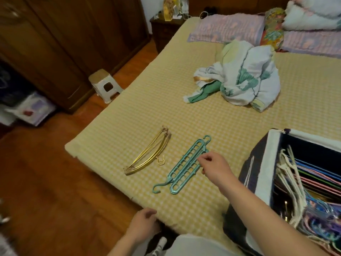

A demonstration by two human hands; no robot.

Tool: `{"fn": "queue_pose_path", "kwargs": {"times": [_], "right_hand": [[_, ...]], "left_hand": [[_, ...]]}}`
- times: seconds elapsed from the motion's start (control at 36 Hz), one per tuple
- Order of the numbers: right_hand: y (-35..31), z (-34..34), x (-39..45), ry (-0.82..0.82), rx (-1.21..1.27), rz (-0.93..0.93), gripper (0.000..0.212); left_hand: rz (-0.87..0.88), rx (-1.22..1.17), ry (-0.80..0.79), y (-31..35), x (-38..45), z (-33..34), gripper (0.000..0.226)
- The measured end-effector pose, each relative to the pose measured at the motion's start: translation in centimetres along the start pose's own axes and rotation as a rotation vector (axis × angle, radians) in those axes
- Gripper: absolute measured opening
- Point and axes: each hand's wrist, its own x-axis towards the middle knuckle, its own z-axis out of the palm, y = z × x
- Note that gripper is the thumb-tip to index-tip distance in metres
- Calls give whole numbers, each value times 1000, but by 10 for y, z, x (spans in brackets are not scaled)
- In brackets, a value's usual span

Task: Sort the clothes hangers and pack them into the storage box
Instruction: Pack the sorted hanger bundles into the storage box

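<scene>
Bed (pixel 184 111) under a yellow checked cover, spreading out ahead of both my hands. Wooden wardrobe (pixel 55 43) far off beyond my left fingers, across the floor.

Crumpled pale bedding (pixel 243 78) with green flowers lies well past my right fingertips, toward the pillows (pixel 227 27).

Storage box (pixel 267 163), dark with a white rim, sits on the bed just to the outer side of my right forearm. Inside it, white, pink, blue and green hangers (pixel 313 180) lie packed in a row; the forearm crosses in front of its near corner.

White plastic stool (pixel 104 84) on the floor, far ahead of my left fingers, beside the bed edge.

Teal slotted hangers (pixel 184 167), two of them side by side, directly under my right fingertips, hooks pointing out at both ends.

Gold hangers (pixel 149 154), a small nested bunch, lie just past the teal pair on the side away from my right fingers, apart from them.

Right hand (pixel 214 166): fingers curled narrow, thumb and forefinger pinching the teal pair's edge.

Left hand (pixel 142 223): fingers loosely curled, holding nothing, at the near bed edge.
</scene>
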Motion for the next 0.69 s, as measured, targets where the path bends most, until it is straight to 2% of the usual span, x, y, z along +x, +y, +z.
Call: {"fn": "queue_pose_path", "kwargs": {"times": [0.08, 0.19, 0.33, 0.39, 0.44, 0.47, 0.56, 0.61, 0.69], "right_hand": [[0, 52, 38, -24, -4, 83, 25], [29, 120, 95, -1, -63, 341, 29], [71, 170, 116, -55, -158, 629, 14], [97, 185, 127, -65, -163, 731, 16], [115, 194, 136, 9, -103, 833, 12], [122, 198, 142, 51, -115, 823, 8], [141, 205, 169, 233, -12, 859, 23], [152, 209, 190, 357, 40, 826, 25], [164, 219, 208, 404, -29, 751, 21]], "left_hand": [[-46, -11, -29, -23, 36, -38, 19], [-98, 103, -121, -49, 113, -87, 15], [44, 329, -246, -33, 188, -130, 17], [94, 401, -283, -26, 229, -138, 17], [147, 437, -286, -15, 259, -140, 17], [173, 449, -293, -10, 276, -135, 15], [233, 467, -326, 3, 312, -113, 16], [234, 444, -351, 9, 328, -92, 18], [207, 382, -398, 9, 338, -63, 14]]}}
